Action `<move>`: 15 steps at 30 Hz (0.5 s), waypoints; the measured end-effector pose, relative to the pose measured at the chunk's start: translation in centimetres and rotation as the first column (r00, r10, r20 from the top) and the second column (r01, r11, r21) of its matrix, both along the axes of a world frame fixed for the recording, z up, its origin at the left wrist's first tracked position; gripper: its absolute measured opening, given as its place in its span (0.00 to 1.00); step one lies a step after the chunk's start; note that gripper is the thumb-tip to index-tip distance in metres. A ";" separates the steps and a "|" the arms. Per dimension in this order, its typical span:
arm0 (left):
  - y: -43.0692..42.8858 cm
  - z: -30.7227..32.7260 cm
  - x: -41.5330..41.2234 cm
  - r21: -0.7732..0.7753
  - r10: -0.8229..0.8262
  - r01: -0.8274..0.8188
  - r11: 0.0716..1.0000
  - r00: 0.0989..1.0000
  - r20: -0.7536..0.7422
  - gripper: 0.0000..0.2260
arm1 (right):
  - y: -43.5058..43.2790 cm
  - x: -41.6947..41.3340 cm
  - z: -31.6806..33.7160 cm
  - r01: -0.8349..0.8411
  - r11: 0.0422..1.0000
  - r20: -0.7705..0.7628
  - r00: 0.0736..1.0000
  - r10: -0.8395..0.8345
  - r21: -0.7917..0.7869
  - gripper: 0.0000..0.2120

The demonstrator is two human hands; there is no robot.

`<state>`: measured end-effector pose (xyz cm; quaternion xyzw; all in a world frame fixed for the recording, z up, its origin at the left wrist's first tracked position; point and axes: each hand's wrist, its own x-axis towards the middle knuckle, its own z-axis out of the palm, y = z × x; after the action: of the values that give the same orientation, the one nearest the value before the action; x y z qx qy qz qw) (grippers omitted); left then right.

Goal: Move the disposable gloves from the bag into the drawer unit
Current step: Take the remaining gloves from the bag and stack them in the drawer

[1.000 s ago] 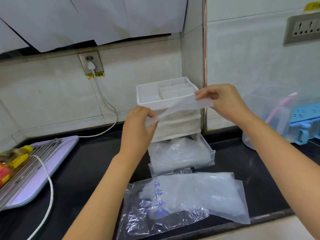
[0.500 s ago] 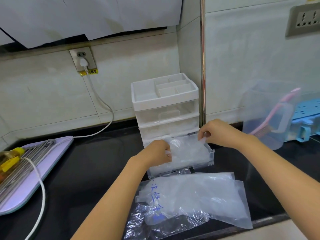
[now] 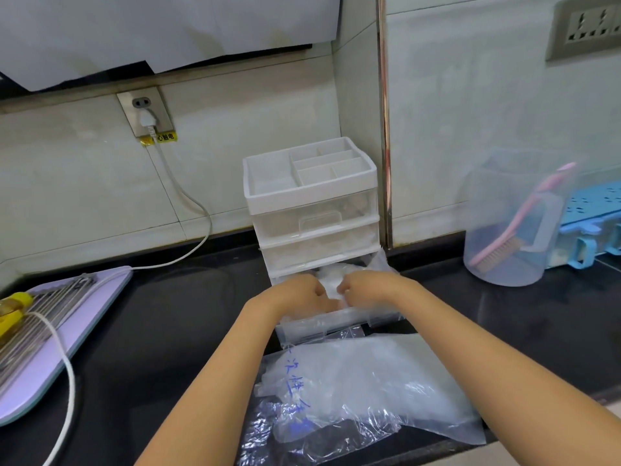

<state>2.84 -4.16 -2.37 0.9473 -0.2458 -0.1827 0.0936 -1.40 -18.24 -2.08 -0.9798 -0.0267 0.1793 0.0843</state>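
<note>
Left hand, right hand converged, pinching gloves; one drawer, one bag.

Black counter under it all. The drawer unit stands right behind where the left hand and right hand pinch the gloves, and the bag lies just in front. Far left, 1 lilac board and a white cable; well right, 1 clear jug.

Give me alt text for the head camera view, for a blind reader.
Left hand and right hand hold clear disposable gloves in the pulled-out bottom drawer of a white drawer unit on a black counter. A clear bag lies in front.
</note>
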 end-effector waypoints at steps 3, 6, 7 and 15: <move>0.5 1.2 -0.3 -0.268 0.050 -0.072 0.961 0.995 -0.089 0.19 | -0.3 -0.4 0.4 -0.027 1.000 -0.002 1.000 0.027 0.001 0.21; -0.3 1.5 -0.5 -0.513 0.160 -0.122 0.849 0.987 0.030 0.11 | -0.4 -0.4 0.5 -0.051 0.998 -0.055 0.997 0.050 -0.028 0.26; -0.8 1.3 -0.6 -0.502 0.169 -0.109 0.858 0.983 0.077 0.09 | -0.5 -0.2 0.3 -0.053 0.999 -0.067 0.996 0.052 -0.012 0.26; -2.5 -2.0 0.6 0.048 0.080 -0.082 0.995 0.996 0.042 0.14 | -0.9 0.6 -0.1 -0.056 0.995 -0.120 0.991 0.065 0.079 0.31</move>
<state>3.47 -6.63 -4.37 0.9620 -0.2044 -0.1658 0.0724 -0.85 -19.17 -2.17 -0.9618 -0.0579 0.2403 0.1174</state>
